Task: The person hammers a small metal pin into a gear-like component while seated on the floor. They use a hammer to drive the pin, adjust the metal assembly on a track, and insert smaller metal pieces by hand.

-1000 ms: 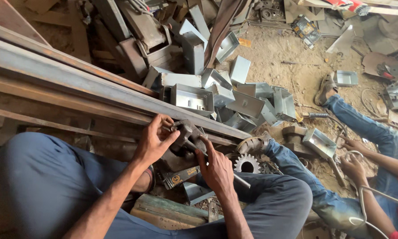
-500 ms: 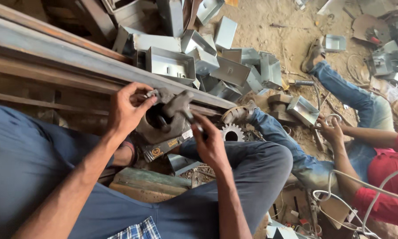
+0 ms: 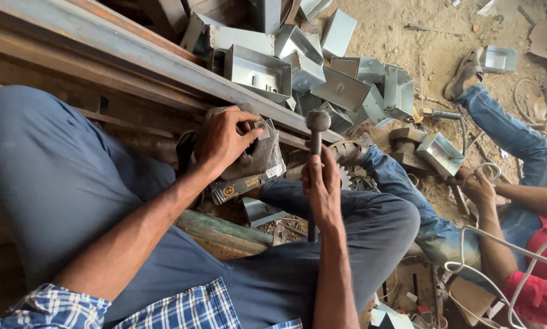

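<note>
left hand (image 3: 224,141) clamped over a small metal piece (image 3: 262,130) on a worn block (image 3: 255,159) by the steel beam (image 3: 133,52) | right hand (image 3: 322,183) fist-tight around raised hammer (image 3: 316,131) | pile of metal boxes (image 3: 322,73) behind

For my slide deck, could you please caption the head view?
Seated worker's right hand raises a hammer while the left hand steadies a metal workpiece beside piled sheet-metal boxes.

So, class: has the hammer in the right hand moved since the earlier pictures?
Yes. The hammer in the right hand has swung up: its head now stands at the long steel beam, raised off the metal block under the left hand.
</note>
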